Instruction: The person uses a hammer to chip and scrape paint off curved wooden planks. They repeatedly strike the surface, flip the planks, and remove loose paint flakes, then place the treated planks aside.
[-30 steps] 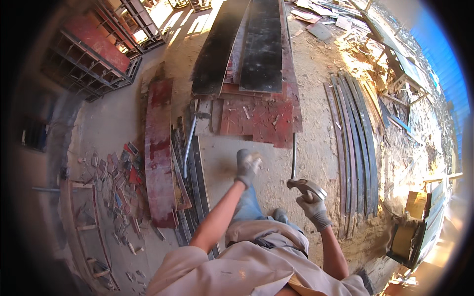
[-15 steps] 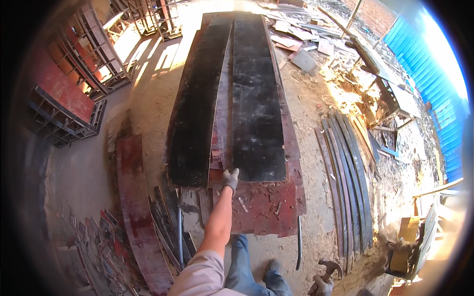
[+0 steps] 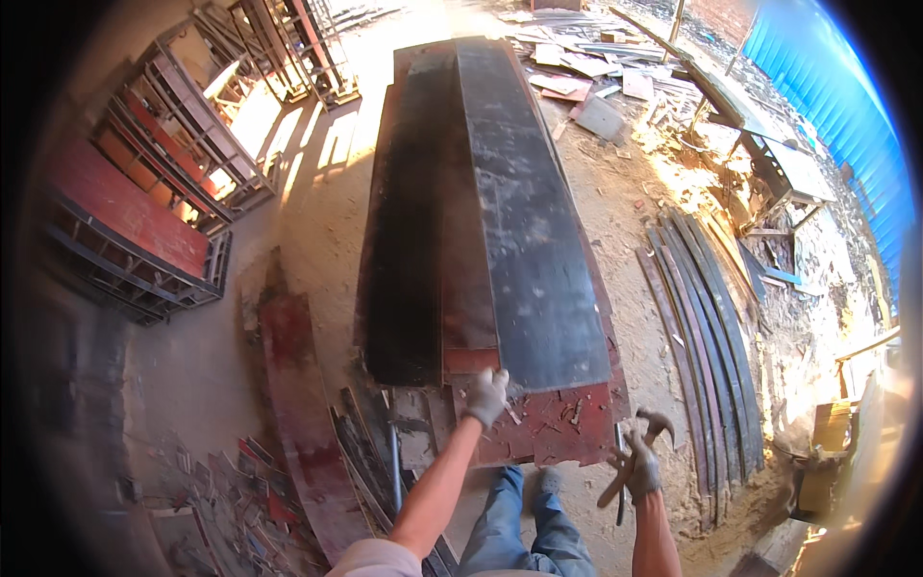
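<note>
Two long black boards lie side by side on a stack of red panels on the sandy ground, running away from the person. A row of curved strips lies off to the right. Left hand, gloved, is clamped on the near end of the boards, right at the edge. Right hand is closed around a claw hammer, held just off the red panels' near right corner, head up.
</note>
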### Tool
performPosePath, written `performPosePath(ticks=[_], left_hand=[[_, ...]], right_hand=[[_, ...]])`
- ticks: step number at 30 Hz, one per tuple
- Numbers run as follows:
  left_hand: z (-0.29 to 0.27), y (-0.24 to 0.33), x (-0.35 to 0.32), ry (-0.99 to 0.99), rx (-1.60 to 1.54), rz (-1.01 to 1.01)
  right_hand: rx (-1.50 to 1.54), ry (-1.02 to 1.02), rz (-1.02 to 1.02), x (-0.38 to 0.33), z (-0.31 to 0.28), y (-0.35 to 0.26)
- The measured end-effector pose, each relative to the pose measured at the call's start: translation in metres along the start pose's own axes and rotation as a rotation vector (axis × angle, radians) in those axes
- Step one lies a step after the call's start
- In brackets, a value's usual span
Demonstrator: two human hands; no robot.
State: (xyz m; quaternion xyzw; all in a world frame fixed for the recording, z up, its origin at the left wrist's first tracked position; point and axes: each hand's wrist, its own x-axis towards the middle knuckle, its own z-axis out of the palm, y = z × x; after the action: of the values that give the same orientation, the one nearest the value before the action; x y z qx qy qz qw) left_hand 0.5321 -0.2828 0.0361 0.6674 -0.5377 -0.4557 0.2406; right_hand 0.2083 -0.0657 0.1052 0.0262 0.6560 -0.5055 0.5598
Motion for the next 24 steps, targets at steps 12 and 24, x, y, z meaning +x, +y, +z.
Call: performPosePath(ticks=[12,24], left_hand=[[-0.022,-0.031,-0.246,0.098,0.231,-0.055],[0.108,-0.063,-0.287,-0.097,0.271,0.644]], right_hand=[[0.154,-0.108,0.096,0.007,-0.037,0.053],[-0.055,-0.383,-0.364,-0.258,-0.013,-0.079]])
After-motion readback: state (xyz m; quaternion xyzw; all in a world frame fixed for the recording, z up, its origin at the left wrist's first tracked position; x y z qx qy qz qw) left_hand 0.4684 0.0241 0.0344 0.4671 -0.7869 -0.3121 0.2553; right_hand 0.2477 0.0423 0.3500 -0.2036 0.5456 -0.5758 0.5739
